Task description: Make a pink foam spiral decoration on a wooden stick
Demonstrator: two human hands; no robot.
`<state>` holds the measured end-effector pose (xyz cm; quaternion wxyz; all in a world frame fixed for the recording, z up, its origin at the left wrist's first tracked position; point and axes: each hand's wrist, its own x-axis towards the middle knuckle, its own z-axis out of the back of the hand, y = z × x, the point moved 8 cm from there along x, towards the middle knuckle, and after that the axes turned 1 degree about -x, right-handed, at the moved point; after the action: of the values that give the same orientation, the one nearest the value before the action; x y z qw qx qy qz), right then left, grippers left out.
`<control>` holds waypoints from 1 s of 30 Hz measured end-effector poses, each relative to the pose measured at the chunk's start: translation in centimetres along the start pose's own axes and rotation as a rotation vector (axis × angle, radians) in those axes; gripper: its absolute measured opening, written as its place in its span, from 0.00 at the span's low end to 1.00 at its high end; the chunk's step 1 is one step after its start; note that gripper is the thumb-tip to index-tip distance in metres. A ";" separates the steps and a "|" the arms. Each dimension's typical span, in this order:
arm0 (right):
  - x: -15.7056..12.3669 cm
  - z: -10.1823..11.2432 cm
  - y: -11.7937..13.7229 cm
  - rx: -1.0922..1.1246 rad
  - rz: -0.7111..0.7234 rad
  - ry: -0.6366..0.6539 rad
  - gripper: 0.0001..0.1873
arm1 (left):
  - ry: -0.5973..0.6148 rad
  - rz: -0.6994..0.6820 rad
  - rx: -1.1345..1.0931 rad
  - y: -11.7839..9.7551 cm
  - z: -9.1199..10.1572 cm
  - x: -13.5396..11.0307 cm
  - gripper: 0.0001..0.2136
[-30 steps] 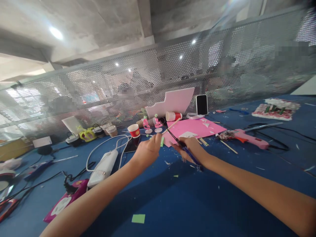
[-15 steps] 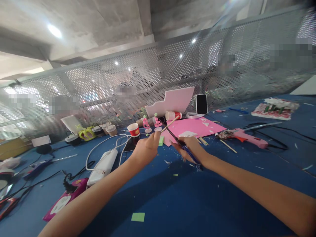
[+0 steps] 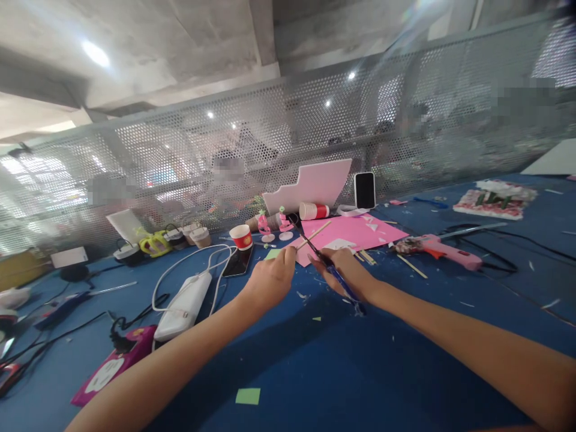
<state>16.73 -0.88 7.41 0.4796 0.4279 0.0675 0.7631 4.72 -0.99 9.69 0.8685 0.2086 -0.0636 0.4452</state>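
My left hand [image 3: 269, 279] is closed in a pinch on a small green paper piece [image 3: 272, 254] above the blue table [image 3: 342, 372]. My right hand [image 3: 345, 271] is wrapped round blue-handled scissors [image 3: 320, 258], whose dark blades point up and left toward the green piece. A thin wooden stick [image 3: 314, 234] lies just behind the blades on a pink sheet [image 3: 360, 231]. Both forearms reach in from the bottom edge.
A pink glue gun [image 3: 443, 250] with black cable lies to the right. A white power bank [image 3: 183, 306] with cord, a phone [image 3: 238, 262], red paper cups [image 3: 242, 236], small pink paper figures [image 3: 273, 224], a standing phone [image 3: 364, 190] and a pink cut board [image 3: 310, 185] surround the hands. A perforated metal screen [image 3: 180, 156] backs the table. Green scraps [image 3: 248, 395] lie near me.
The green piece in my left hand has turned from hanging down beside the blades to lying atop my fingers, further left. The scissors stay in my right hand, barely moved.
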 end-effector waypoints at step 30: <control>0.0 -0.5 -0.7 0.158 -0.085 -0.001 0.14 | -0.065 -0.102 -0.070 0.8 0.7 0.4 0.17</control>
<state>16.85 -0.35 6.80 0.4766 0.4614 0.1452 0.7341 4.43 -0.58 10.69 0.8943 0.1951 -0.0965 0.3910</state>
